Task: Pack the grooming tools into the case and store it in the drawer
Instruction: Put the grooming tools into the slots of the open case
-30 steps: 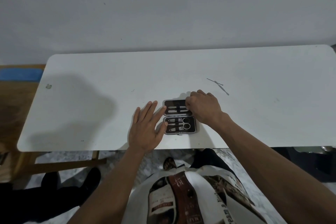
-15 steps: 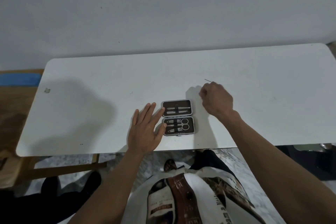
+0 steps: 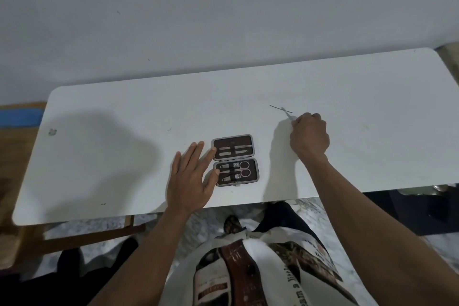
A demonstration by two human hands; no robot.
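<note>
A small brown grooming case [image 3: 235,159] lies open on the white table [image 3: 124,131], with several metal tools strapped inside, scissors in the near half. My left hand [image 3: 192,176] rests flat on the table, fingers spread, touching the case's left edge. Two thin metal tools [image 3: 282,109] lie crossed on the table to the right and beyond the case. My right hand [image 3: 309,133] is curled beside them, its fingertips pinching the near end of one thin tool.
A plain wall stands behind the table. A wooden bench and a blue mat [image 3: 19,117] are at the left. Below the table's near edge I see my lap with a printed cloth [image 3: 260,268] and a marbled floor.
My right hand left the case's far half and moved right and away to the loose thin tools, closing on one. My left hand stayed beside the case.
</note>
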